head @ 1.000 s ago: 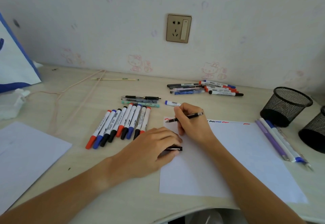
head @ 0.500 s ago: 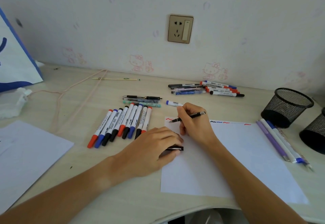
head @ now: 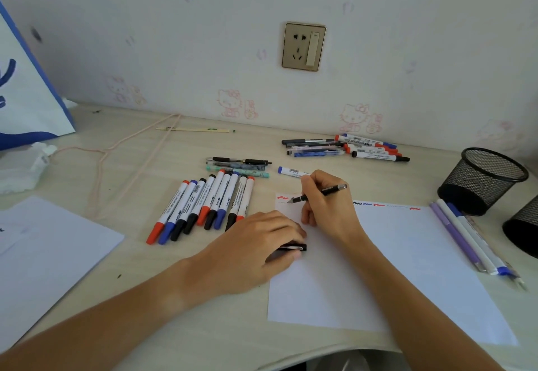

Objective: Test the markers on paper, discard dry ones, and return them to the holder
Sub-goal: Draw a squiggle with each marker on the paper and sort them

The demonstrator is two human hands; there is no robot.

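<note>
- Two hands work at the white paper (head: pixel 407 269), forearms reaching in from the near edge.
- Your right hand (head: pixel 326 204) pinches a black pen (head: pixel 318 193), tip on the paper's far left corner beside red squiggles.
- Your left hand (head: pixel 256 245) lies knuckles-up, fingers curled round the black cap (head: pixel 292 247), at the paper's left edge.
- Eight markers (head: pixel 203 204) lie in a row further left; a mesh holder (head: pixel 481 180) stands far right.

Soft even daylight, fairly bright, slightly washed out. Faint shadows under the arms on the tabletop (head: pixel 151 298). No glare. Wide-angle bending at edges; mild softness far left and right.
</note>
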